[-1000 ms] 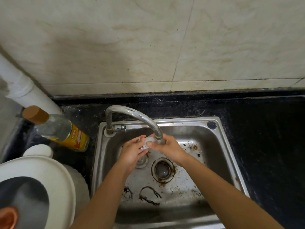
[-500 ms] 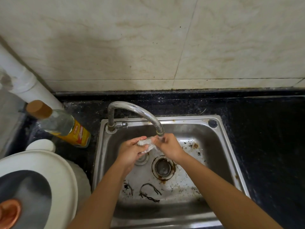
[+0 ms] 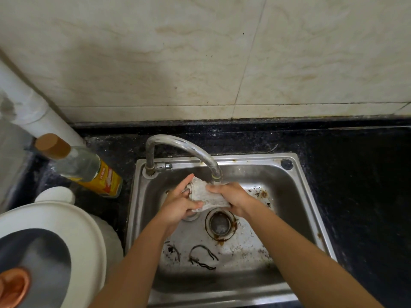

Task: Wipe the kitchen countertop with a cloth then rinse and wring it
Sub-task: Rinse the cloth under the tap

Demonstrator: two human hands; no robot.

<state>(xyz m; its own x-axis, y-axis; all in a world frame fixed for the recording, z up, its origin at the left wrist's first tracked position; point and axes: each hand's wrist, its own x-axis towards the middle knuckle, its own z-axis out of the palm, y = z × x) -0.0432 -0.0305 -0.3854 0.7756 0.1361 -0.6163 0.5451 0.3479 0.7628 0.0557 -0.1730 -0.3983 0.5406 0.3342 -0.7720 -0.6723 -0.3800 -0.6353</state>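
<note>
Both hands on the cloth (image 3: pixel 208 196) over the sink (image 3: pixel 311 192), centre of frame.

I see the cloth bunched into a pale wad just under the faucet (image 3: pixel 184 147) outlet, above and left of the drain (image 3: pixel 220 225). The right hand (image 3: pixel 235 197) has its fingers curled together over the wad's right edge. The left hand (image 3: pixel 179 206) holds the left edge with its thumb pressed across the lower corner and one finger stretched straight up along the side (its other fingers sit behind the cloth, so I can't tell how they lie). I can't tell if water is running. There are dark scraps and rust stains on the sink floor, lower centre. A clear bottle (image 3: pixel 89 172) with a yellow label stands on the black countertop (image 3: pixel 355 174), left of the sink. A white round lid (image 3: pixel 77 230) is at lower left.
</note>
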